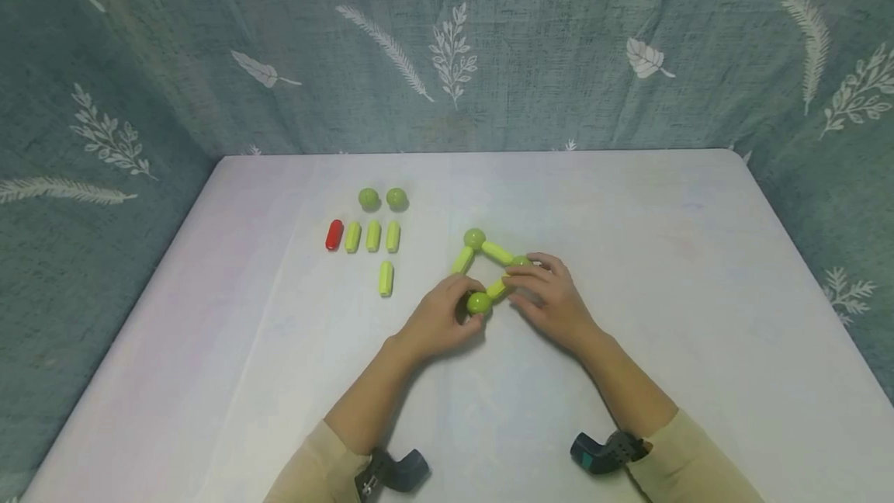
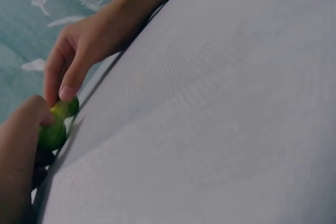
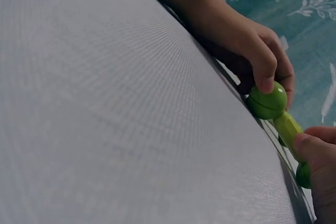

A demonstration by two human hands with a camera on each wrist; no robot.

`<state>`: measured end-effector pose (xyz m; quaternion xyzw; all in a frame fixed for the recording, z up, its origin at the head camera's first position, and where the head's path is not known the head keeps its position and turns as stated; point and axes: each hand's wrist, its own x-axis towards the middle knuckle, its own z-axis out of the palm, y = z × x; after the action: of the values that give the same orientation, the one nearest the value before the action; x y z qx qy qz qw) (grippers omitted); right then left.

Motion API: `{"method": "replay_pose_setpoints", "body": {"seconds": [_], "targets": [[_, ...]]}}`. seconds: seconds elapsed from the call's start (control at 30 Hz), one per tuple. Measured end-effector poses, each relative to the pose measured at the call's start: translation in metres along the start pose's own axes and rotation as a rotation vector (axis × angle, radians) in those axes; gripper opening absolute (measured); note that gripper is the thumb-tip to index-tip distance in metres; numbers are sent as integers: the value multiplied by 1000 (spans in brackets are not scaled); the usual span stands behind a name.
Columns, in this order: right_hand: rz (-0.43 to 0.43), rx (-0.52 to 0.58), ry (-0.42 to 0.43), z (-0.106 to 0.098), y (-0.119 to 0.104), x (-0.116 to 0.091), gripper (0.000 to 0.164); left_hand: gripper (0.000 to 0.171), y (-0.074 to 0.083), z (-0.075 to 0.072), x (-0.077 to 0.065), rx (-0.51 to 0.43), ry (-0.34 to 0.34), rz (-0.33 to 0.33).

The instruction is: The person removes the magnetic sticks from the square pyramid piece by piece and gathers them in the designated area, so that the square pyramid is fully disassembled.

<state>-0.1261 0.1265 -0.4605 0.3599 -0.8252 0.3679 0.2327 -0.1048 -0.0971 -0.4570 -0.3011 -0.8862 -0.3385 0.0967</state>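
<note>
On the white table lies a four-sided outline of yellow-green magnetic rods joined by green balls. My left hand (image 1: 443,317) pinches the near green ball (image 1: 479,303) between thumb and fingers. My right hand (image 1: 555,305) is at the right corner, its thumb and fingers gripping the near-right rod (image 3: 287,128) in the right wrist view. That rod meets the near ball. Partly under the right fingers is the right-hand ball (image 1: 520,261). The far ball (image 1: 474,238) joins the far-right rod (image 1: 497,252) and the left rod (image 1: 462,260). The left hand hides the left corner.
Left of the outline, two loose green balls (image 1: 382,199) sit above a red rod (image 1: 334,235) and a row of yellow-green rods (image 1: 373,237). Another rod (image 1: 386,279) lies below that row. Teal leaf-patterned cloth (image 1: 517,60) stands behind the table's far edge (image 1: 489,154).
</note>
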Motion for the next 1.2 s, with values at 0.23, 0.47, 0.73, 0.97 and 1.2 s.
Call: {"method": "replay_pose_setpoints", "body": {"seconds": [0.23, 0.47, 0.73, 0.97, 1.2], "targets": [[-35, -70, -43, 0, -1, 1, 27, 32, -10, -7, 1, 11, -14, -51], [-33, -58, -9, 1, 2, -1, 24, 36, -8, -6, 2, 26, 3, -111], [-12, -25, -4, 1, 1, -2, 24, 34, -7, -6, 3, 1, 1, -108], [68, -24, 49, -2, 1, -4, 13, 33, -8, -9, 2, -29, 84, -242], [19, -4, 54, 0, 3, -5, 17, 37, -9, -10, 0, -30, 136, -227]]}}
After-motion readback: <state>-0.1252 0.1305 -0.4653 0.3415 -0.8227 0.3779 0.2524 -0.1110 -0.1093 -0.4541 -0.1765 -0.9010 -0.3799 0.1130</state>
